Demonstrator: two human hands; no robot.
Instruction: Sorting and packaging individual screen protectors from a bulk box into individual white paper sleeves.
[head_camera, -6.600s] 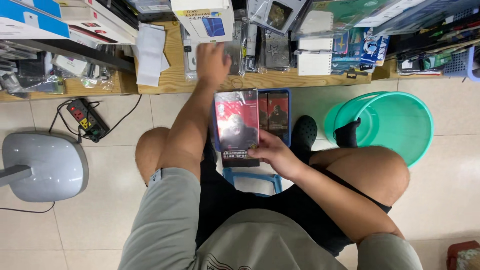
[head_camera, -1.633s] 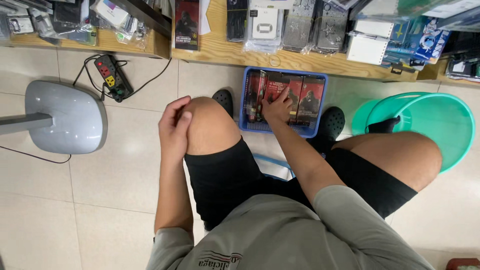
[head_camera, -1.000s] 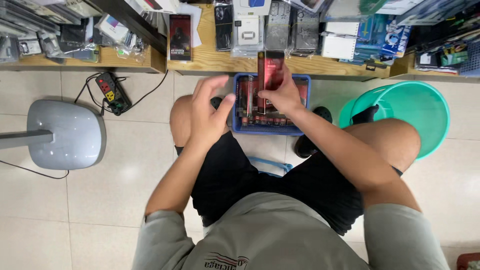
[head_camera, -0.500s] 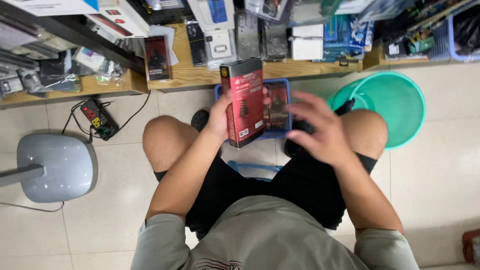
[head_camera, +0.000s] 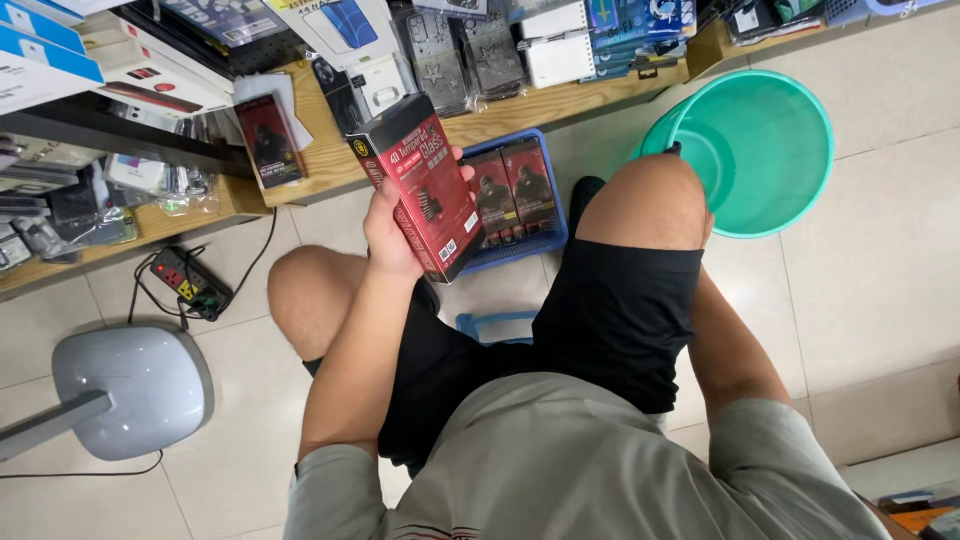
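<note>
Left hand (head_camera: 392, 232) wraps the lower end of a red and black box (head_camera: 420, 185), thumb on the near edge, fingers closed behind; box tilted, raised over the blue tray (head_camera: 555, 215) on the floor. Right hand out of sight behind the right leg; cannot tell its state. Box looks light, stiff card with a glossy face, likely slick; the long edges seem the safest hold. More such boxes stand in the tray. Low wooden shelf (head_camera: 330, 160) crowded with packets; green basin (head_camera: 745, 150), power strip (head_camera: 185, 283), tiled floor (head_camera: 880, 250).
</note>
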